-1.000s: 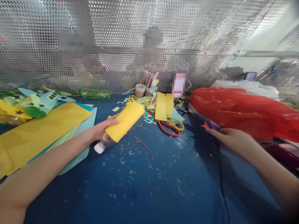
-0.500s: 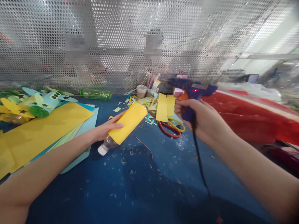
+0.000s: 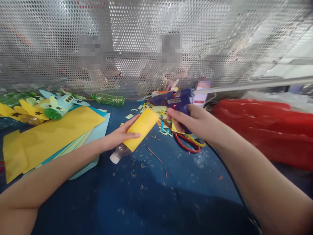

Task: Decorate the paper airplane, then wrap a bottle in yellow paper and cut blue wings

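Left hand (image 3: 119,137) around a yellow-wrapped bottle (image 3: 137,133) — purple glue gun (image 3: 174,99) in the right hand (image 3: 193,120), nozzle just above it.

The blue table (image 3: 158,202) is bare in the near middle, between the two arms, so a hand can pass there. The left hand (image 3: 119,137) with its bottle (image 3: 120,151) and the right hand (image 3: 193,120) with its glue gun (image 3: 176,98) leave only a small gap. Paper sheets (image 3: 56,130) fill the left side. A red bag (image 3: 264,127) blocks the right. A metal wall with holes (image 3: 146,49) shuts the back.

Bright, even light is seen; glare whitens the mesh beyond the hands (image 3: 193,120), and edges are blurred.
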A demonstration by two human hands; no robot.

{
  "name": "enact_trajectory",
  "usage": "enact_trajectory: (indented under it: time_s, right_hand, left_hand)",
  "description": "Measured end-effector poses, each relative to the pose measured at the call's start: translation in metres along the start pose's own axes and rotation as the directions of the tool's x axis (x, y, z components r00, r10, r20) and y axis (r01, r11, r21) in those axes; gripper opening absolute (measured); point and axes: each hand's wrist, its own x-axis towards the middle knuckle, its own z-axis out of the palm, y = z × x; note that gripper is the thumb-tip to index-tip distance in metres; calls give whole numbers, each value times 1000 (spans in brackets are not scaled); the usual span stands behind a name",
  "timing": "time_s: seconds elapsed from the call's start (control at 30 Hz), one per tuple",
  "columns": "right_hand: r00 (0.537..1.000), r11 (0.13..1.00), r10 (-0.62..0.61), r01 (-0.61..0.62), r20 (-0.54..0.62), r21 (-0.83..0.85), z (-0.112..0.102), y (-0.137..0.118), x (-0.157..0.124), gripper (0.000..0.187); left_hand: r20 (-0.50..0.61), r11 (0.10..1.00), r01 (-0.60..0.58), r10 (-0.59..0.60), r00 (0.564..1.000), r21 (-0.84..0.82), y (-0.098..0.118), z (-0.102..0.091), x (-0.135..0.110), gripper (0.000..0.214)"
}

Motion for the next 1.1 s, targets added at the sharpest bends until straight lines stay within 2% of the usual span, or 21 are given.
enact_trajectory:
  time_s: [0.2,0.3,0.57,0.73,0.97,1.1]
  right_hand:
    - [997,971,70,-60,38,-233,2,-6,-2,40]
    - [996,959,74,-59,46,-278,1,-9,-2,38]
    - [997,965,60,-43,57,-257,2,-6,-1,37]
    - [997,969,59,-44,54,-244,1,-6,-1,37]
    - [987,968,60,-20,153,-249,6,-11,-8,39]
    - [973,974,56,-4,223,-225,10,-16,-14,39]
  left_hand:
    - [-54,997,-10,14,998,77,-2,0,3,90]
    - [-49,987,-46,54,997,152,-4,0,3,88]
    - [-16,944,-102,113,994,315,-6,-2,3,91]
    - [22,940,-132,131,991,316,-2,1,1,88]
    - [12,920,-125,129,992,372,1,4,0,86]
    - [-5,934,-106,114,993,341,0,4,1,85]
